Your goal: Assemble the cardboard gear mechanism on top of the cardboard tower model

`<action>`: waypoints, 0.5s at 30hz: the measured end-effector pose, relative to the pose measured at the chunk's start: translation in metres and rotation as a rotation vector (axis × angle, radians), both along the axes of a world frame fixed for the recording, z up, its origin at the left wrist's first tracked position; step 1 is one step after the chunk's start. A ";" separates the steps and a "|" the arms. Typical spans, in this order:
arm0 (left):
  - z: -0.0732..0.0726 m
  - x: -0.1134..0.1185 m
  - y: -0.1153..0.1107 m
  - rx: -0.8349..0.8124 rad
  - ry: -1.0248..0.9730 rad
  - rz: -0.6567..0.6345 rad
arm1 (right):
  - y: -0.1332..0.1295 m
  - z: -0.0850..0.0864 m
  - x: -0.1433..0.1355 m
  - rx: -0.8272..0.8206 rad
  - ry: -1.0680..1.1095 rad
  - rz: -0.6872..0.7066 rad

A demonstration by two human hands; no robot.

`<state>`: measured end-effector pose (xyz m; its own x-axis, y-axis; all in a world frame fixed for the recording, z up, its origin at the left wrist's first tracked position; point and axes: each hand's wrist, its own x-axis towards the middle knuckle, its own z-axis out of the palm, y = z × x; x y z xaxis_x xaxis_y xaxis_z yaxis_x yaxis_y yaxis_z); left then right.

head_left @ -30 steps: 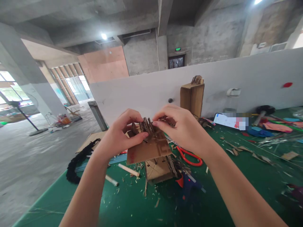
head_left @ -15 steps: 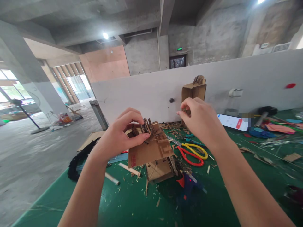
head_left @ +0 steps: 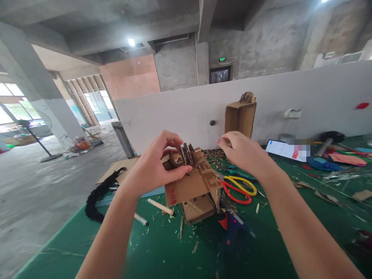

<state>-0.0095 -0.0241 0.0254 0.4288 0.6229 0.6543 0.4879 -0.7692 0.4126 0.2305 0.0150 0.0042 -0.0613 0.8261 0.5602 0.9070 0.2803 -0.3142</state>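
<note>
My left hand [head_left: 161, 164] has its thumb and fingers around small upright cardboard pieces [head_left: 187, 154] on top of a brown cardboard structure [head_left: 192, 188]. Below the flat top panel, a boxy cardboard base [head_left: 199, 209] rests on the green table. To the right, my right hand [head_left: 241, 151] is raised with its fingers curled together; a small brownish bit shows at the fingertips, too hidden to name. Behind it stands a tall open cardboard box [head_left: 240, 118] with a rounded piece on top.
Scissors [head_left: 238, 190] with red and yellow handles lie right of the structure. A blue glue gun [head_left: 235, 228], wooden sticks [head_left: 160, 207], a black fuzzy coil [head_left: 94, 199], a phone [head_left: 286, 150] and cardboard scraps lie around. A white partition [head_left: 180, 116] borders the table.
The cardboard structure and my left hand have shifted slightly right, and the left fingers look a little looser. My right hand is slightly lower, showing more of the tall box.
</note>
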 end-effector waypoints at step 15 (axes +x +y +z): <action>0.001 -0.002 -0.001 0.108 0.122 0.050 | -0.014 0.009 -0.018 0.110 -0.014 0.048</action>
